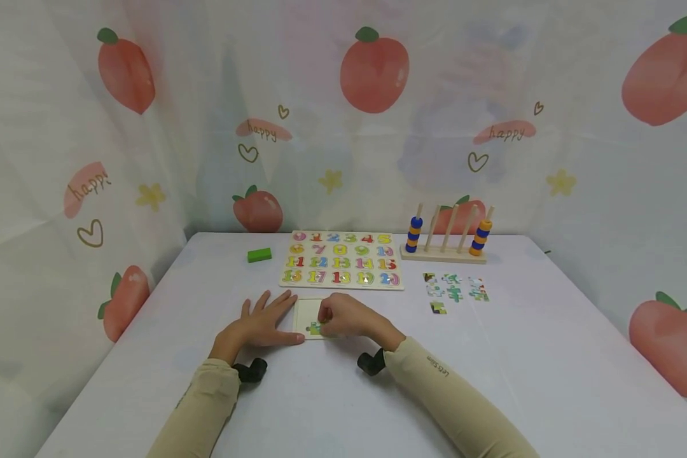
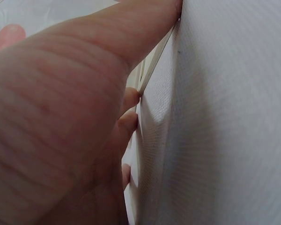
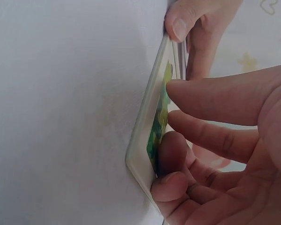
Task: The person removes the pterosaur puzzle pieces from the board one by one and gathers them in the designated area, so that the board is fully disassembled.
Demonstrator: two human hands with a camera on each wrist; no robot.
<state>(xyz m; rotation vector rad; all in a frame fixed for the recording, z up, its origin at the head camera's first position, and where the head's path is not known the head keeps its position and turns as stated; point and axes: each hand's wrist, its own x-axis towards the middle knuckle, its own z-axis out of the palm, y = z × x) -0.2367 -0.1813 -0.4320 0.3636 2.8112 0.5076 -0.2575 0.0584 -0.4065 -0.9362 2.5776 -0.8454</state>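
A small pale puzzle tray (image 1: pixel 306 308) lies flat on the white table in front of the person. My left hand (image 1: pixel 263 323) rests at its left side, fingers spread, with the thumb along the near corner. Over the right part of the tray is my right hand (image 1: pixel 349 316), its fingers bent. In the right wrist view its thumb and fingertips pinch at a green jigsaw piece (image 3: pixel 155 133) lying in the tray by the near edge. Part of the joined green pieces (image 1: pixel 312 329) shows left of the fingers; the rest is hidden beneath them.
Several loose jigsaw pieces (image 1: pixel 454 292) lie on the right, with one dark green piece (image 1: pixel 437 308) nearer. Behind the tray is a wooden number board (image 1: pixel 343 287). A green block (image 1: pixel 259 255) sits left of it, and a bead counter (image 1: pixel 443 256) with pegs stands back right.
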